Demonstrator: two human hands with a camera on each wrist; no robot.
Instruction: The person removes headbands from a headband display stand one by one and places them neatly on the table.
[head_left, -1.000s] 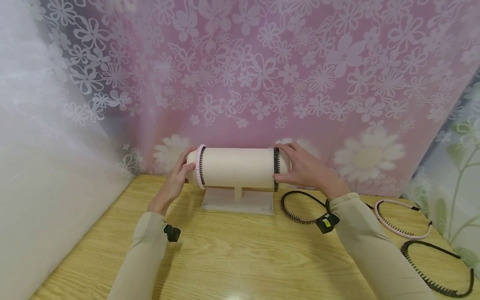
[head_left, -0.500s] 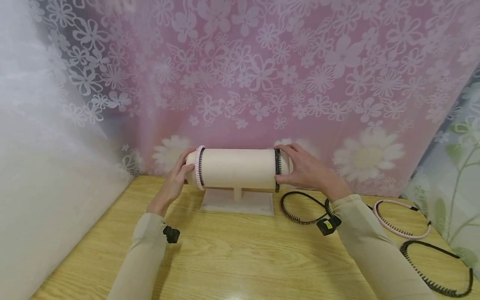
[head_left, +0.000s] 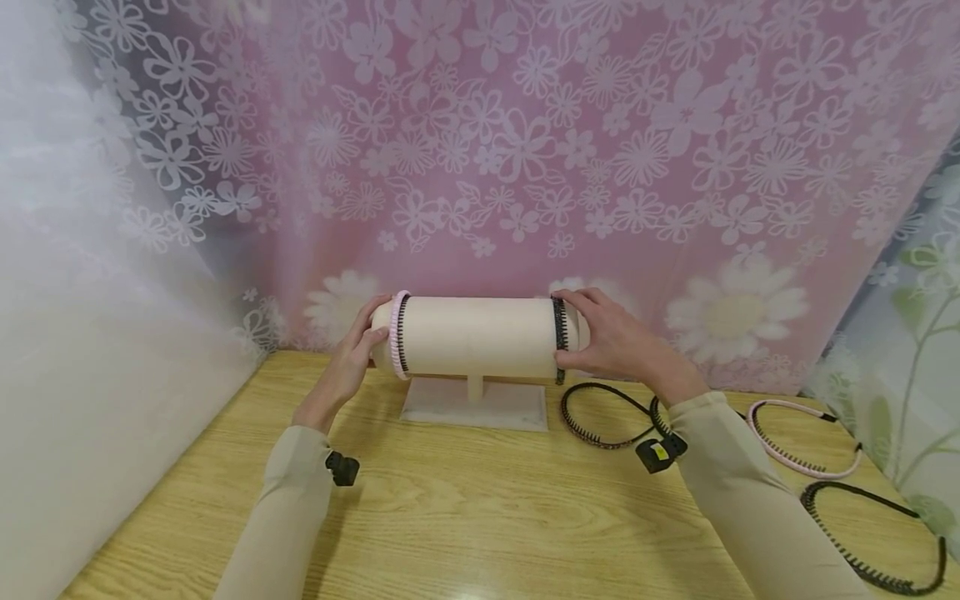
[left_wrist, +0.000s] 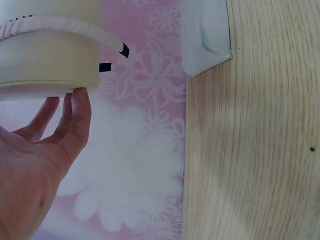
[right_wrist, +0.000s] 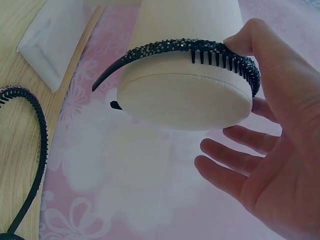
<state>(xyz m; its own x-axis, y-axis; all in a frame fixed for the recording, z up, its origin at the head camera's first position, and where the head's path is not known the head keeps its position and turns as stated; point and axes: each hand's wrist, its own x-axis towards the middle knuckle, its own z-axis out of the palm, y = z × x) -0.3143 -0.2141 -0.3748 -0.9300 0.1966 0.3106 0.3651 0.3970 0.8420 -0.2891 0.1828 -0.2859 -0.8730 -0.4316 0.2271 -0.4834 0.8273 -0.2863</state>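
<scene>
A cream cylindrical display stand [head_left: 476, 337] stands on the table, raised on a short post above a pale flat base [head_left: 510, 408]. Round its left end sits a pink headband [head_left: 397, 333] with black teeth. My left hand [head_left: 348, 358] grips that end of the cylinder, beyond the pink headband; in the left wrist view several fingertips [left_wrist: 80, 97] press its end. At the right end a black glittery headband [right_wrist: 175, 47] wraps over the cylinder, its free tips hanging past the side. My right hand [head_left: 615, 337] holds this headband, thumb in front and fingers behind.
On the table right of the stand lie a dark toothed headband [head_left: 600, 444], partly overlapped by another black one, a pink headband [head_left: 787, 458] and a black headband [head_left: 847, 546]. A floral curtain [head_left: 480, 150] hangs right behind the stand.
My right hand and the black glittery headband have shifted slightly right, toward the cylinder's end. My left hand and the pink headband look almost still.
</scene>
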